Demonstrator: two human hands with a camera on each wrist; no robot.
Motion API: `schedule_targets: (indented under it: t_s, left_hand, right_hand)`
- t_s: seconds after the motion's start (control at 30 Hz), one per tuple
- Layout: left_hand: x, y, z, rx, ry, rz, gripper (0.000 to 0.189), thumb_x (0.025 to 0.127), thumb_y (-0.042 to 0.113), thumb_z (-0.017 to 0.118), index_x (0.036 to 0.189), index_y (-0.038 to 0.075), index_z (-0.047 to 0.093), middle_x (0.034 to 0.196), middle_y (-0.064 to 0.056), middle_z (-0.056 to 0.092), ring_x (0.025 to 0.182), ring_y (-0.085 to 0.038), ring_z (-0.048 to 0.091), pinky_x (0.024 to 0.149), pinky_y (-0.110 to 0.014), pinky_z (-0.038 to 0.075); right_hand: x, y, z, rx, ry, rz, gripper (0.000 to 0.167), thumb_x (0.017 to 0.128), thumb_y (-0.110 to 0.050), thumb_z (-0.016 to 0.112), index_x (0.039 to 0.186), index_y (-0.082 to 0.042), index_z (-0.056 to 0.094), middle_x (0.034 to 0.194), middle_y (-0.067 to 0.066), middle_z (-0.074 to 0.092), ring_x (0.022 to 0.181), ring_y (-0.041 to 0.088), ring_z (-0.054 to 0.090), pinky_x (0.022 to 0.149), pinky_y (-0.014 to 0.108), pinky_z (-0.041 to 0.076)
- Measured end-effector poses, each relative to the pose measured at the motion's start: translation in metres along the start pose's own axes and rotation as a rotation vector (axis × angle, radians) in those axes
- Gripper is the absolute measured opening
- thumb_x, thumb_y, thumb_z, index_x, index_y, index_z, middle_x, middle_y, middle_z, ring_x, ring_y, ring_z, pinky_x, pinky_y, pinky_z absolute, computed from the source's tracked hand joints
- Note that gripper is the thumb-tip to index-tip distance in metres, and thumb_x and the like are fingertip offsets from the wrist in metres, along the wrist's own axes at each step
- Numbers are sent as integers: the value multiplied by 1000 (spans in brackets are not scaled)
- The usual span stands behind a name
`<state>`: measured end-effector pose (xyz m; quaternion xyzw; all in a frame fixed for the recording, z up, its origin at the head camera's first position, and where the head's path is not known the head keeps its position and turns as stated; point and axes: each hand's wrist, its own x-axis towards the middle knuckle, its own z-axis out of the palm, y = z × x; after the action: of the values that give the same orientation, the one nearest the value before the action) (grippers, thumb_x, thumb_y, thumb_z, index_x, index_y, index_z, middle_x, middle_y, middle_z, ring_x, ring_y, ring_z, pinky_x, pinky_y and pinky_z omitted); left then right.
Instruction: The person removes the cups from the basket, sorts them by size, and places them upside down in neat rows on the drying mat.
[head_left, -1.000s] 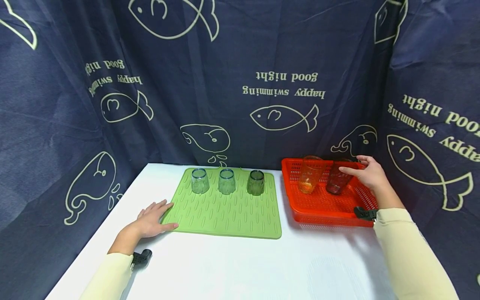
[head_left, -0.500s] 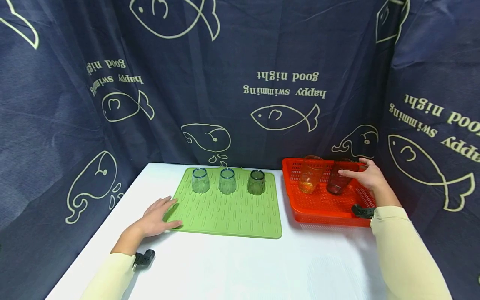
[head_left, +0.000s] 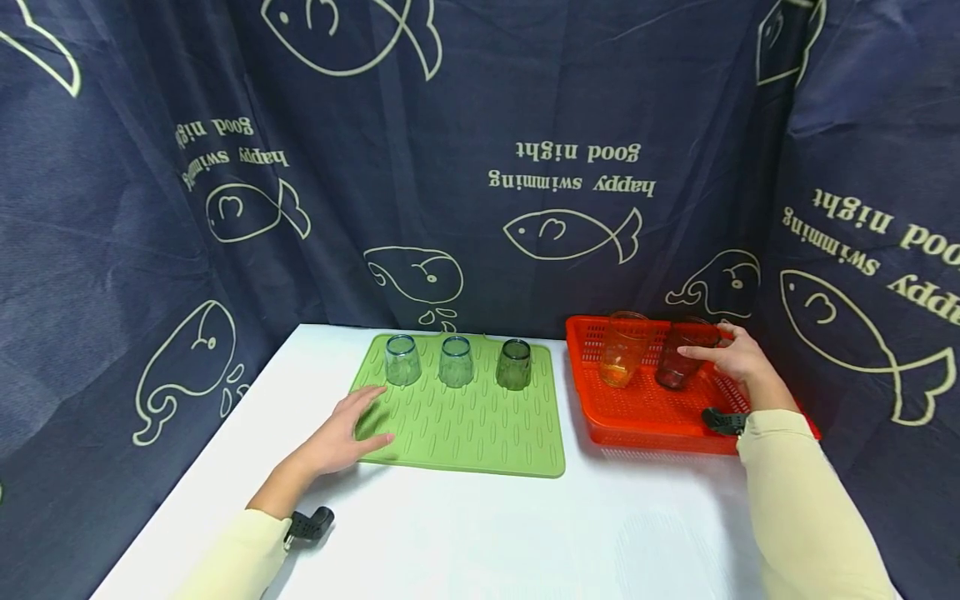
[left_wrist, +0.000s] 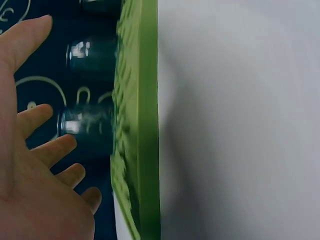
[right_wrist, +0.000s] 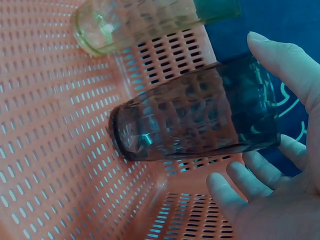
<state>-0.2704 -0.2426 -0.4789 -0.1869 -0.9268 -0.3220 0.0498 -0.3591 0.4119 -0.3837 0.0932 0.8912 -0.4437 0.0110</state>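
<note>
In the head view my left hand (head_left: pixel 341 433) is over the left side of a green mat (head_left: pixel 450 429), fingers spread and holding nothing. Three glass tumblers stand in a row at the mat's back: a clear bluish tumbler (head_left: pixel 402 362), a second bluish tumbler (head_left: pixel 455 363) and a darker greenish tumbler (head_left: pixel 513 365). My right hand (head_left: pixel 738 354) reaches into a red basket (head_left: pixel 637 435) beside a tall dark glass (right_wrist: pixel 185 112). Its thumb and fingers lie on either side of the glass's wide end, not closed round it; any light contact is hard to tell.
A tall amber glass (head_left: pixel 622 354) stands in the basket left of the dark one. White tabletop (head_left: pixel 480 533) extends in front of mat and basket. A dark blue curtain (head_left: pixel 420 167) with fish drawings hangs behind and on both sides.
My left hand has moved right and farther over the mat from its left edge. My right hand has shifted slightly left around the dark glass, which stays in the basket.
</note>
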Motion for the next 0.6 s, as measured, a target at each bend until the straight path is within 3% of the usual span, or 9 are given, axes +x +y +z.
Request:
schedule_targets:
  t_s: [0.1, 0.17, 0.23, 0.3, 0.37, 0.47, 0.6]
  left_hand:
    - [2, 10, 6, -58, 14, 9, 85, 91, 41, 76, 159, 13, 34, 164, -22, 31, 152, -47, 28, 118, -72, 27]
    - [3, 18, 10, -95, 20, 9, 85, 91, 41, 76, 160, 14, 33, 164, -22, 31, 151, -46, 30, 118, -71, 28]
    - [4, 25, 14, -134, 25, 9, 85, 91, 39, 76, 160, 14, 33, 164, -21, 32, 151, -46, 32, 119, -70, 28]
    - [4, 32, 18, -183, 27, 12, 85, 92, 38, 76, 161, 15, 32, 164, -18, 34, 151, -43, 32, 120, -68, 29]
    - [5, 39, 23, -240, 30, 32, 83, 93, 34, 75, 161, 13, 32, 163, -17, 35, 151, -42, 33, 121, -64, 30]
    - [6, 48, 29, -331, 36, 72, 80, 94, 27, 74, 160, 11, 32, 162, -18, 37, 150, -41, 34, 122, -61, 32]
    - [8, 57, 37, -421, 34, 110, 76, 96, 22, 73, 159, 11, 32, 162, -19, 37, 151, -42, 34, 121, -62, 33]
  right_hand:
    - [1, 2, 1, 8, -2, 10, 123, 89, -48, 78, 161, 3, -7, 161, 42, 15, 141, 54, 35, 117, 61, 38]
    - [3, 3, 2, 9, 2, 14, 122, 89, -49, 78, 161, 3, -6, 161, 41, 18, 140, 52, 38, 114, 56, 46]
    - [4, 4, 4, 15, 9, 13, 121, 89, -47, 77, 161, 4, -5, 160, 40, 23, 131, 46, 45, 103, 45, 57]
    - [6, 5, 7, 33, 17, 16, 120, 88, -47, 79, 161, 4, -2, 157, 37, 32, 113, 34, 56, 86, 32, 61]
    - [9, 7, 9, 51, 32, 20, 115, 88, -45, 80, 161, 2, 6, 146, 30, 47, 89, 22, 60, 67, 24, 58]
    - [12, 9, 12, 80, 52, 23, 106, 85, -42, 84, 159, -1, 19, 112, 6, 63, 60, 10, 53, 56, 24, 53]
    - [16, 10, 14, 97, 64, 16, 93, 84, -40, 86, 152, -3, 35, 82, -18, 55, 57, 9, 50, 54, 27, 51]
